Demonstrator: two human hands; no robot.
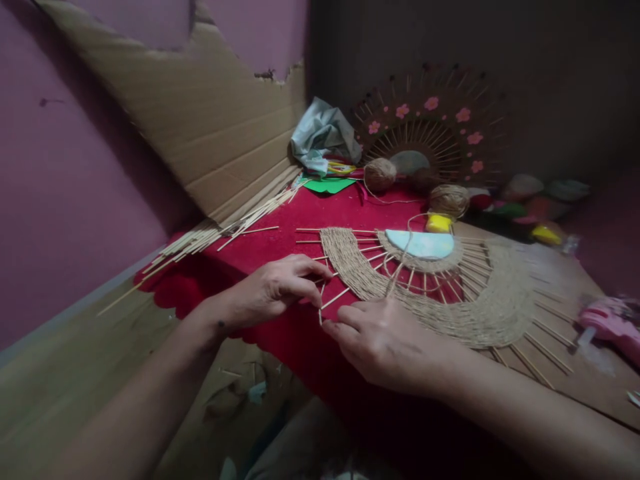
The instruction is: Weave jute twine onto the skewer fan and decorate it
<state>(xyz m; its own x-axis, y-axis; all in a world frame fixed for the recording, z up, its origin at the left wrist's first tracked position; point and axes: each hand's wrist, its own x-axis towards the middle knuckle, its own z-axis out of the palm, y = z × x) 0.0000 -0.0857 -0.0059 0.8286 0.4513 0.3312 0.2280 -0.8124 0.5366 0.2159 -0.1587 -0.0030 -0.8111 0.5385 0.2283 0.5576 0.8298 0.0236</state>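
A half-round fan of thin wooden sticks woven with jute twine (360, 273) lies in front of me, with a pale blue half-disc (423, 245) at its centre. My left hand (273, 287) pinches a stick end at the fan's left outer edge, thumb and fingers close together. Just below and right of it, my right hand (387, 343) is closed near the same stick ends, holding jute twine. A strand spans the short gap between both hands. From the right hand the twine (400, 267) loops up across the fan toward a twine ball (449, 200). The right fingertips are partly hidden.
Loose sticks (200, 240) lie left, by a leaning cardboard sheet (200, 120). Behind are a grey-blue cloth (325, 137), another twine ball (380, 175), and a finished flowered fan (425, 127). A pink glue gun (613, 323) sits right. Red cloth (280, 253) covers part of the table.
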